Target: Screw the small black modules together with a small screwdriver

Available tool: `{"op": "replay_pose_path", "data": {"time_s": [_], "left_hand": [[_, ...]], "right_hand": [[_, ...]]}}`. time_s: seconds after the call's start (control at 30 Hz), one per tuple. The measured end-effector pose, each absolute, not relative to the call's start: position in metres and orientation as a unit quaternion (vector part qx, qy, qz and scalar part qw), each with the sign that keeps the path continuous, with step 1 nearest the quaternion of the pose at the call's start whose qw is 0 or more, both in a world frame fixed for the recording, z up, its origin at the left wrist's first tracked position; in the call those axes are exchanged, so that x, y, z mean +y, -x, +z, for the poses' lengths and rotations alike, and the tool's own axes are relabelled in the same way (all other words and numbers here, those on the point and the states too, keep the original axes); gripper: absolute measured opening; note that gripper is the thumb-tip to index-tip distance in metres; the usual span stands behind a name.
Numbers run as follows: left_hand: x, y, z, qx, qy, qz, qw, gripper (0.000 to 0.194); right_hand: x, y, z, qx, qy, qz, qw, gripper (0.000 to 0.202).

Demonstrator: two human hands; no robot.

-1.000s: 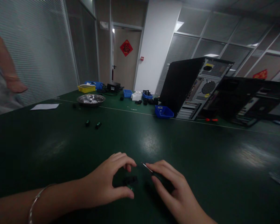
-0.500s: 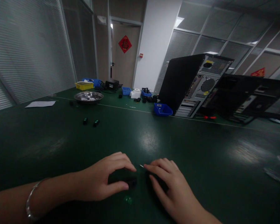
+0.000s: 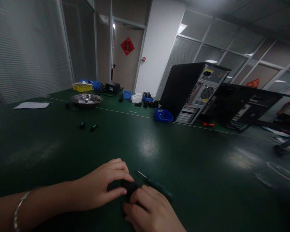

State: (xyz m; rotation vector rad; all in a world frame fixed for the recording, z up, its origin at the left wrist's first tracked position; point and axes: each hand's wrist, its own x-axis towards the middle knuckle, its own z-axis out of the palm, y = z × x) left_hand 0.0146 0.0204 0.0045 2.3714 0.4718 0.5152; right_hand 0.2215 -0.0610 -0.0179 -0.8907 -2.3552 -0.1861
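Note:
A small black object [image 3: 129, 185] sits between my two hands near the bottom middle. My left hand [image 3: 106, 183] has its thumb and fingers around the left side of it. From the right, my right hand [image 3: 149, 209] touches the same object with curled fingers, partly hiding it. A screwdriver [image 3: 157, 186] with a dark handle and metal shaft lies on the green table [image 3: 111, 148], just beyond my right hand, its tip pointing up and left. Two small black pieces, one at left [image 3: 82, 125] and one beside it [image 3: 94, 127], lie farther off.
A metal dish [image 3: 87, 100], yellow bin [image 3: 82, 87] and white paper [image 3: 32, 105] are at the back left. A blue bin [image 3: 163, 115] stands by a black computer tower [image 3: 183, 87]. Farther right are a red-handled tool [image 3: 208, 124] and a clear round item [image 3: 282, 172].
My right hand has moved left and down, off the screwdriver, and onto the black object. The screwdriver now shows on the table. The view has shifted slightly right.

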Motion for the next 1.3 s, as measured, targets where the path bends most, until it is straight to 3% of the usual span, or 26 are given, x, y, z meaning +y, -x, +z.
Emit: {"op": "replay_pose_path", "data": {"time_s": [0.17,0.3,0.6,0.87,1.07,1.3], "left_hand": [[0.021,-0.016,0.002,0.195,-0.895,0.214,0.339,0.029],[0.02,-0.018,0.003,0.233,-0.88,0.231,0.344,0.02],[0.012,-0.023,0.004,0.291,-0.839,0.23,0.398,0.016],[0.013,-0.024,-0.004,0.279,-0.819,0.235,0.443,0.013],[0.002,-0.029,-0.006,0.234,-0.751,0.247,0.565,0.037],[-0.001,-0.032,-0.006,0.224,-0.725,0.23,0.61,0.036]], "right_hand": [[-0.061,-0.222,-0.014,-0.893,0.337,-0.098,0.282,0.034],[-0.061,-0.228,-0.012,-0.889,0.359,-0.089,0.269,0.025],[-0.066,-0.243,-0.002,-0.798,0.429,0.228,0.356,0.014],[-0.065,-0.246,0.001,-0.742,0.435,0.247,0.446,0.013],[-0.065,-0.249,0.003,-0.749,0.402,0.247,0.466,0.022],[-0.069,-0.248,-0.009,-0.657,0.393,0.411,0.495,0.01]]}}
